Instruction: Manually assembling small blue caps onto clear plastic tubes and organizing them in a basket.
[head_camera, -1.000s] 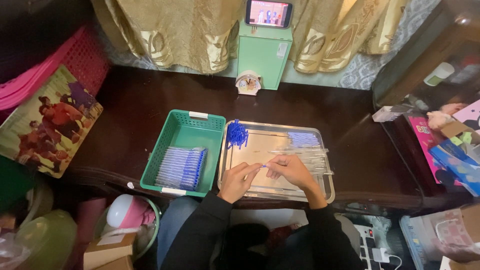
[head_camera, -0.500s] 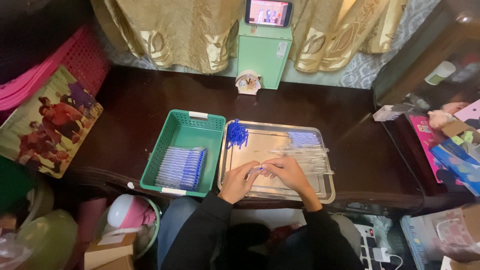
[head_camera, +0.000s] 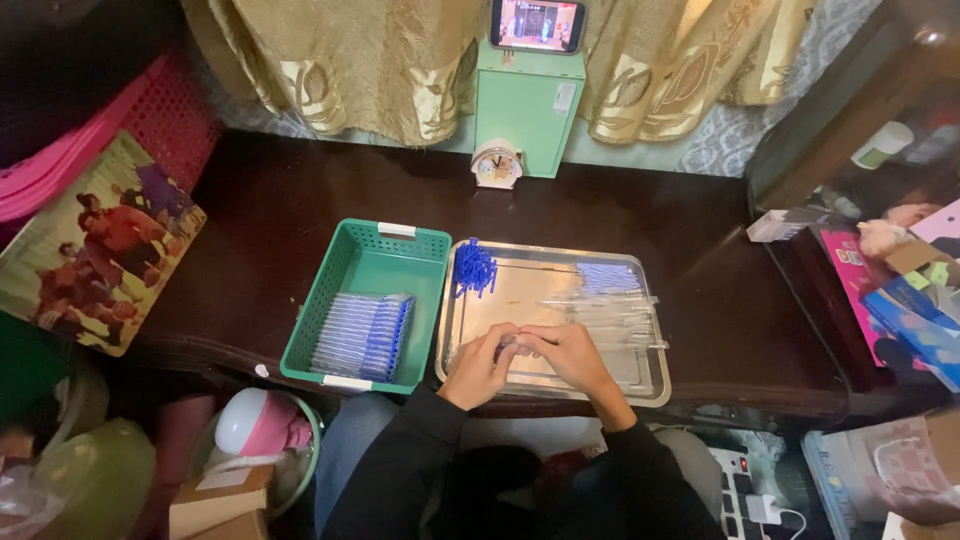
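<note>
Assembly is judged underway: a small pen part, barely visible, is pinched between left hand (head_camera: 482, 362) and right hand (head_camera: 566, 356) over the steel tray (head_camera: 540, 385); careful alignment is needed next.

Small clear pen part (head_camera: 507, 343), mostly hidden, pinched between the fingers of both hands at lower centre of the frame, held just above the near left part of the shiny metal tray (head_camera: 520, 300)

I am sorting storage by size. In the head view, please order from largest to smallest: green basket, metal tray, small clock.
1. metal tray
2. green basket, slightly smaller
3. small clock, much the smallest, though farther away
</note>
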